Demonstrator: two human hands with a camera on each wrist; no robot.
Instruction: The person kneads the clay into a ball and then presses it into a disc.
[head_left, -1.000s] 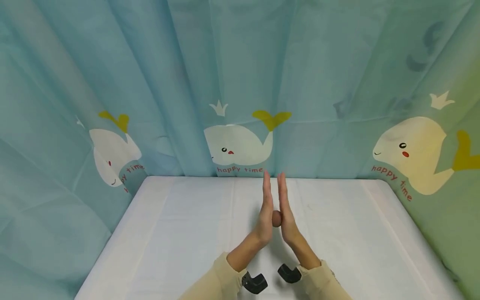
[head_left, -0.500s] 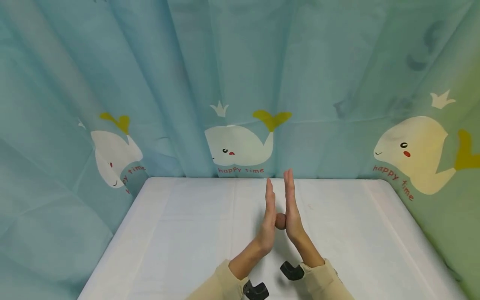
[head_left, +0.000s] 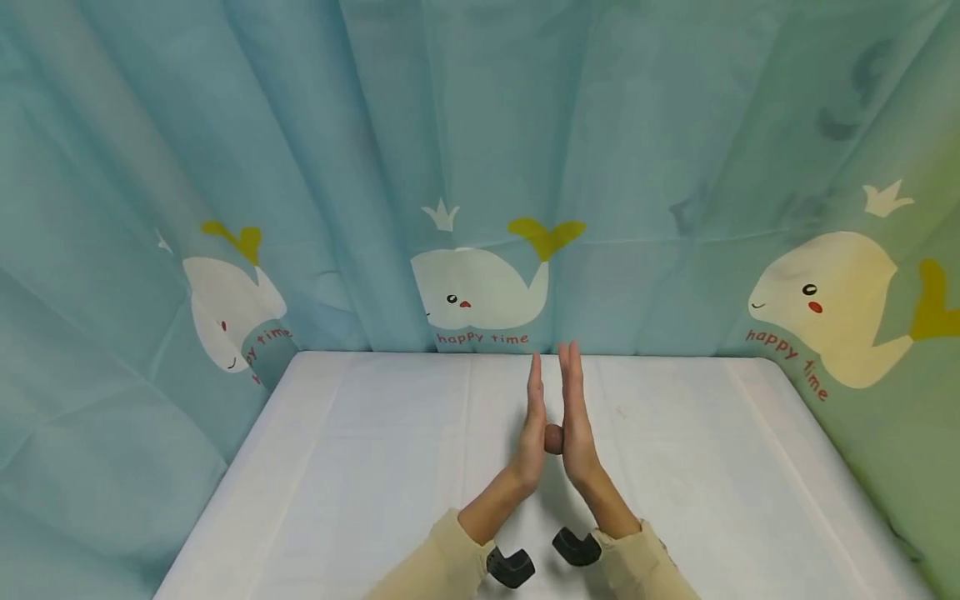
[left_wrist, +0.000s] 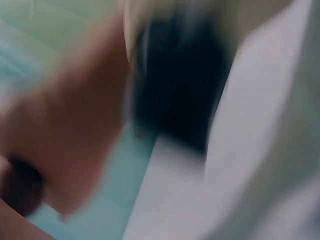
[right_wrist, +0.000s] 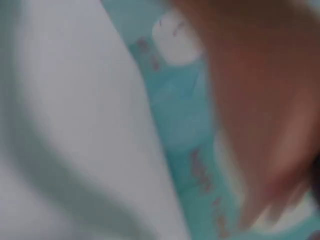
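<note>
A small brown ball point(head_left: 553, 439), like a lump of clay, is sandwiched between my two palms above the white table. On its left stands my left hand point(head_left: 531, 442), fingers straight and pointing away from me. Facing it from the right is my right hand point(head_left: 576, 433), with its straight fingertips reaching slightly farther forward. The left wrist view is blurred, but the dark ball point(left_wrist: 22, 187) shows near its left edge. Only a dark sliver of the ball is seen at the right edge of the blurred right wrist view.
The white-covered table point(head_left: 375, 467) spreads out on both sides of the hands. Behind it hangs a blue-green curtain point(head_left: 480, 125) printed with whales. Black wrist mounts point(head_left: 512, 568) jut inward from both beige sleeves.
The palms slide back and forth against each other with the ball between them. Since half a second ago, both hands and the ball have shifted slightly left, and the right hand has drawn back a little.
</note>
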